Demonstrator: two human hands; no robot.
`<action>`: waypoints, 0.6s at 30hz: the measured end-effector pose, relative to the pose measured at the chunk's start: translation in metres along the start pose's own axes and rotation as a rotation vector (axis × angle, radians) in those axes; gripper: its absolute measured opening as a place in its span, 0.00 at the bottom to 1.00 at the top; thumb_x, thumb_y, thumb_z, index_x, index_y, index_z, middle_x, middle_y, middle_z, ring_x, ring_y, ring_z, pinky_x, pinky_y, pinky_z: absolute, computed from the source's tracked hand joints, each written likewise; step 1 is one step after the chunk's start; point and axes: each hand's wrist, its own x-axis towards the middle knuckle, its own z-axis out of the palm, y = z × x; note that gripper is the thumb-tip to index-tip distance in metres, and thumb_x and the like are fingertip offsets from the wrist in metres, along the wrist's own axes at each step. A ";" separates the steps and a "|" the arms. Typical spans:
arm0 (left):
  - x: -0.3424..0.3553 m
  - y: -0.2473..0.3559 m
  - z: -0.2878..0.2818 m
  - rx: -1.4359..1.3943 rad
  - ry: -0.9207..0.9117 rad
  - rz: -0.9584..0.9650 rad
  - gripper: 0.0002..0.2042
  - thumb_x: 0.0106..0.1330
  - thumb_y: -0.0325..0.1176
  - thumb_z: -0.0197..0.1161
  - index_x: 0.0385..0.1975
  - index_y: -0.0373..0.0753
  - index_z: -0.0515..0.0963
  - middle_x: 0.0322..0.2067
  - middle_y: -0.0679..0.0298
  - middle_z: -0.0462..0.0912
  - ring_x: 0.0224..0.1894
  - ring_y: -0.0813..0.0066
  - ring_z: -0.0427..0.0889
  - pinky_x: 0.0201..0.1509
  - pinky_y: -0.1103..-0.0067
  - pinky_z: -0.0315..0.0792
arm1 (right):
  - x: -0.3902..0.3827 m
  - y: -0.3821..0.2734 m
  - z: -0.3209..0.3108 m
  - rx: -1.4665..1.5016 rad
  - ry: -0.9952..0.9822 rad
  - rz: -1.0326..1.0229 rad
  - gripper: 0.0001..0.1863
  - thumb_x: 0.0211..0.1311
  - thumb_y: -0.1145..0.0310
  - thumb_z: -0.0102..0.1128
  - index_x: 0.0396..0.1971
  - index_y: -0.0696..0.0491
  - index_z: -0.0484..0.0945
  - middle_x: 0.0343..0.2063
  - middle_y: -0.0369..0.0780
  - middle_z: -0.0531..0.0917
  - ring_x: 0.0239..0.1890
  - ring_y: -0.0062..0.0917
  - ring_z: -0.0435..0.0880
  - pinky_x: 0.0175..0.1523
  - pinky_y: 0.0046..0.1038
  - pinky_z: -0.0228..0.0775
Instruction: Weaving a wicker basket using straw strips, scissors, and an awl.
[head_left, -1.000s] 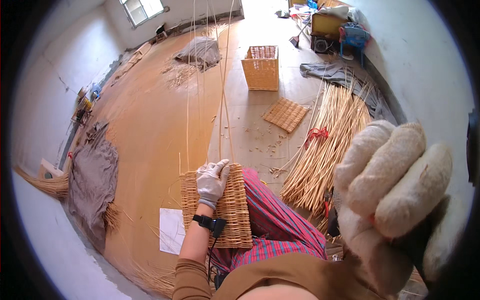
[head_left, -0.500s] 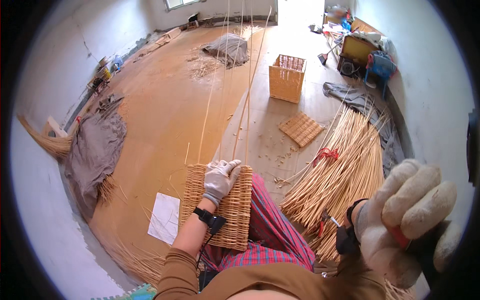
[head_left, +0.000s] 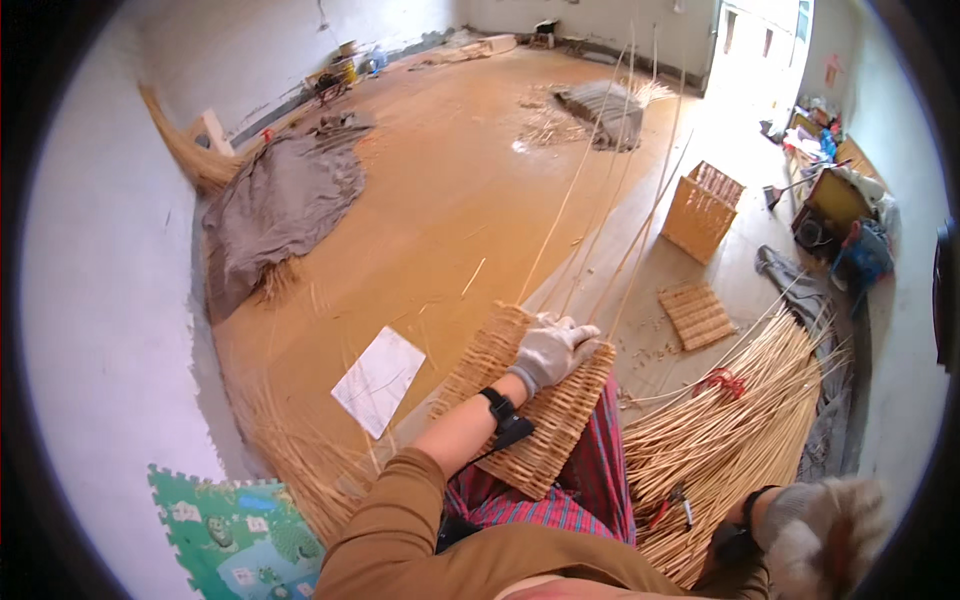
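Observation:
My left hand (head_left: 548, 352), in a pale glove, grips the top edge of a tan woven wicker panel (head_left: 470, 368) resting on my lap over pink-and-blue checked cloth (head_left: 605, 455). Several long thin rods (head_left: 560, 230) rise from that panel's top. At the lower right edge, my right hand (head_left: 818, 530), also gloved, is blurred and partly cut off, so its fingers and anything in them are unclear. A large bundle of pale rods (head_left: 730, 430) with a red tie lies beside my right side, with a small hand tool (head_left: 680, 505) on it.
A wicker basket (head_left: 695, 215) and square woven mat (head_left: 697, 318) sit on the floor, with a white sheet (head_left: 377, 382) nearer me. Grey cloths (head_left: 275, 210) cover heaps. A green foam mat (head_left: 215, 530) lies lower left. Clutter (head_left: 838, 200) lines the right wall, near a doorway (head_left: 755, 55).
The view has swung leftward, shifting the room rightward in the picture and showing more foam mat. My right hand has dropped to the lower edge. My left hand stays on the panel.

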 end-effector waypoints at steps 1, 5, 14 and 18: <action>-0.006 -0.002 -0.005 0.002 -0.027 -0.036 0.18 0.76 0.54 0.59 0.51 0.52 0.88 0.37 0.59 0.87 0.45 0.55 0.83 0.57 0.61 0.72 | -0.003 -0.006 0.003 -0.058 -0.210 0.326 0.18 0.78 0.56 0.56 0.60 0.47 0.72 0.43 0.41 0.80 0.37 0.28 0.77 0.42 0.33 0.79; -0.021 -0.012 -0.013 0.039 -0.073 -0.097 0.18 0.76 0.54 0.59 0.53 0.52 0.88 0.38 0.58 0.88 0.46 0.53 0.84 0.58 0.60 0.72 | -0.024 -0.022 0.044 0.114 -0.572 1.144 0.12 0.61 0.64 0.73 0.36 0.50 0.77 0.33 0.38 0.80 0.31 0.27 0.77 0.39 0.30 0.74; -0.002 -0.007 -0.009 0.046 -0.041 -0.051 0.19 0.76 0.54 0.59 0.52 0.50 0.89 0.37 0.58 0.88 0.45 0.55 0.84 0.56 0.62 0.73 | -0.012 -0.001 0.028 0.424 -0.410 1.009 0.13 0.69 0.56 0.75 0.48 0.43 0.86 0.34 0.33 0.83 0.22 0.19 0.75 0.30 0.19 0.72; 0.000 -0.001 -0.008 0.007 -0.051 -0.059 0.19 0.77 0.54 0.59 0.52 0.51 0.89 0.38 0.58 0.88 0.45 0.55 0.84 0.57 0.61 0.73 | -0.011 0.016 0.016 0.363 -0.418 0.600 0.19 0.84 0.56 0.52 0.67 0.45 0.72 0.46 0.44 0.83 0.34 0.32 0.81 0.36 0.33 0.78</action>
